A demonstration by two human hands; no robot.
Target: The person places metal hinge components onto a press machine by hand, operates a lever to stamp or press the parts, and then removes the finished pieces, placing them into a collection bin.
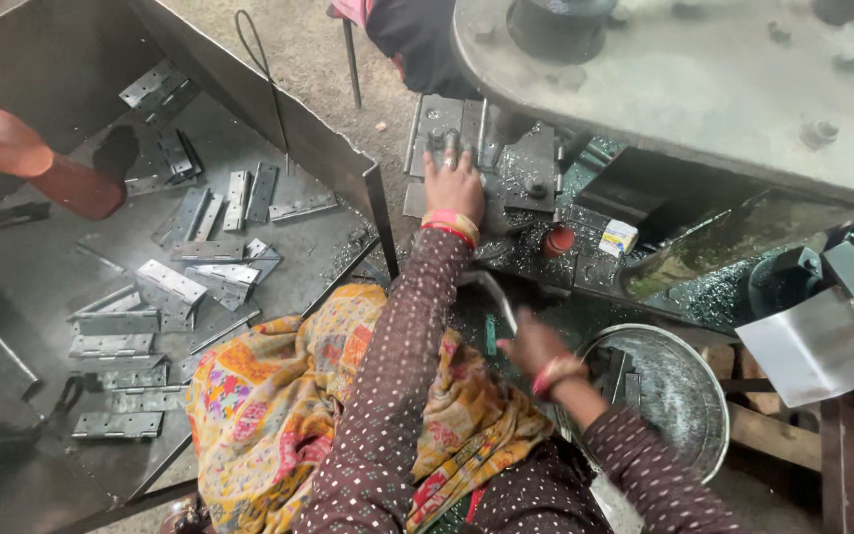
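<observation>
The press fills the upper right of the frame; the tray of finished hinges fills the left. At upper centre, the left hand lies fingers spread, pressing a hinge plate onto the press bed. At lower centre, the right hand grips a metal strip beside the bowl. Judged step: seating the plate. Next move requires exact alignment, fingers withdrawn.

One small carton on the machine bed.
The small box, white with yellow, sits right of centre beside a red knob.
</observation>
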